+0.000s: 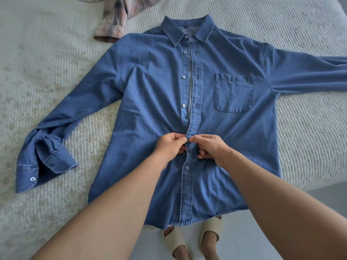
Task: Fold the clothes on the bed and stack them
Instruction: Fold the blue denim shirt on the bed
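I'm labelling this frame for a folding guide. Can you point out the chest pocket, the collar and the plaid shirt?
chest pocket [234, 92]: head view, middle of the pocket's front.
collar [172, 30]: head view, its flap on the picture's left.
plaid shirt [114, 19]: head view, on its sleeve above the cuff.

Soft even daylight, sharp centre, bowed edges.
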